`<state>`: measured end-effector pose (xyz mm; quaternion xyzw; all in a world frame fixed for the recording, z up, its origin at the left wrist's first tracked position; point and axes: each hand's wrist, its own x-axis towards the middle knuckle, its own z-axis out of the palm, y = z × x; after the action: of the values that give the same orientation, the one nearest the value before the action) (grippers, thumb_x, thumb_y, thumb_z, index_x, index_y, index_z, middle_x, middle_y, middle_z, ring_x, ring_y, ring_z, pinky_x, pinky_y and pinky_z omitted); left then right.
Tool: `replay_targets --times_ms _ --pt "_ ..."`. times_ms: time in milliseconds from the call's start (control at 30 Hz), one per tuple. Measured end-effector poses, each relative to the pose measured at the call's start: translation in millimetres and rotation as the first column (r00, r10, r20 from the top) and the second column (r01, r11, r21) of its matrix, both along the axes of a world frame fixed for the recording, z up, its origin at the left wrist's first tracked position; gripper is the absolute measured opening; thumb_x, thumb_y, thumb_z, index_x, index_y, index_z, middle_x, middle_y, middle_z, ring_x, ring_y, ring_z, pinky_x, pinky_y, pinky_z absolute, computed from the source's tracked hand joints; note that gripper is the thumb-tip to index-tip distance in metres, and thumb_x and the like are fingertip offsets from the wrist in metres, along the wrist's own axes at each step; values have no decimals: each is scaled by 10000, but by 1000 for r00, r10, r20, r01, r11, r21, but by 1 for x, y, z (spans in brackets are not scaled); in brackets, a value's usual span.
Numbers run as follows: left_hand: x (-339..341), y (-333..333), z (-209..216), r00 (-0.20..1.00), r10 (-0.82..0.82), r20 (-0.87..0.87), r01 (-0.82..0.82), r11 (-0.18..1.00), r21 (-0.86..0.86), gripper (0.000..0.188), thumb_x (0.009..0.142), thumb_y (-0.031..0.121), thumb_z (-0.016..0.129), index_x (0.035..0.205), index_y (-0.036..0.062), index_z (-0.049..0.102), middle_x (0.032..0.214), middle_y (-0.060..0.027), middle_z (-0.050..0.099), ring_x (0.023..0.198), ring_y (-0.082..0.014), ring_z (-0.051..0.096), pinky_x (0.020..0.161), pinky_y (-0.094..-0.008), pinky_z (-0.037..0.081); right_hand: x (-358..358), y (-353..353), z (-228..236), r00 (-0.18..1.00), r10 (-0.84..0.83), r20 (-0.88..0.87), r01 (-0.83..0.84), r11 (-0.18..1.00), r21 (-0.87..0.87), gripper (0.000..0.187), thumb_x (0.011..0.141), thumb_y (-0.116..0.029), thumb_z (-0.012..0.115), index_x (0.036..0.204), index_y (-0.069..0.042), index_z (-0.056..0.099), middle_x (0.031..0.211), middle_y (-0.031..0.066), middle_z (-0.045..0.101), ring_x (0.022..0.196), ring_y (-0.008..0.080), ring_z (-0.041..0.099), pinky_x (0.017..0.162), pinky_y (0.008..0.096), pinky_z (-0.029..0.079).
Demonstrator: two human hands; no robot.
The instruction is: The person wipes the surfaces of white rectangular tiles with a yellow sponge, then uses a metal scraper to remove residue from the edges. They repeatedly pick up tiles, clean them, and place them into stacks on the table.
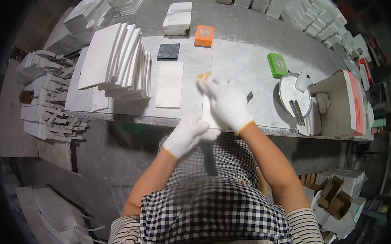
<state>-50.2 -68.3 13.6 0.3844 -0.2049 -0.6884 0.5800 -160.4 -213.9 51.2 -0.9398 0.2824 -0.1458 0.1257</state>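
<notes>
A white stone tile [208, 115] lies at the near edge of the table, partly under my hands. My left hand [186, 134], in a white knit glove, grips its near end with the fingers bent round the edge. Above the same tile is my right hand [229, 104], gloved too, its fingers closed round a small yellowish piece [204, 76]; what that piece is I cannot make out. Left of my hands lies another cream-white tile [169, 84] flat on the table. A small dark square [250, 97] shows just right of my right hand.
Stacked white tiles [114, 63] lean at the left. Farther off are a black tile [168, 51], an orange box [204, 36] and a green box [277, 65]. At right, a bowl of white paste [291, 94] with tools stands beside an open carton [343, 104].
</notes>
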Motion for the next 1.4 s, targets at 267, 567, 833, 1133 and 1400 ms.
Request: replay_targets --times_ms 267,567,833,1133,1400 --pt "-1 0 -6 989 60 -134 -65 997 -37 584 913 164 700 1362 -131 472 1228 -223 652 1020 -270 715 858 -353 627 -11 21 11 993 29 -111 -45 989 -141 446 923 -198 525 1359 -270 592 1190 84 662 907 359 656 732 456 560" --pt "5 -2 -18 983 8 -185 -8 1000 2 547 961 161 605 1403 -116 442 1281 -248 627 1059 -344 705 849 -444 636 -26 7 2 985 -84 -150 69 992 -101 493 885 -159 558 1362 -273 608 1119 86 660 812 337 664 660 447 543" --pt "-9 -6 -6 814 293 -501 -268 955 124 624 1090 497 337 1498 25 358 1374 -241 576 1173 -377 649 947 -511 585 -33 77 22 993 80 -88 -87 993 -79 428 848 -167 627 1273 -209 628 1169 81 642 929 344 639 733 460 565" --pt "2 -4 -21 908 151 -391 -124 988 92 713 1070 573 302 1497 4 361 1353 -273 576 1128 -377 675 856 -505 630 -47 62 24 992 -29 -123 24 999 -38 557 810 -133 639 1358 -219 596 1130 102 622 903 353 623 738 465 540" --pt "1 -1 -11 978 117 -173 -101 990 101 531 1053 299 525 1399 -94 430 1232 -267 638 1018 -352 718 810 -435 650 -68 53 32 986 -56 -154 61 998 27 504 822 -132 644 1321 -200 624 1217 107 651 927 361 650 765 476 547"
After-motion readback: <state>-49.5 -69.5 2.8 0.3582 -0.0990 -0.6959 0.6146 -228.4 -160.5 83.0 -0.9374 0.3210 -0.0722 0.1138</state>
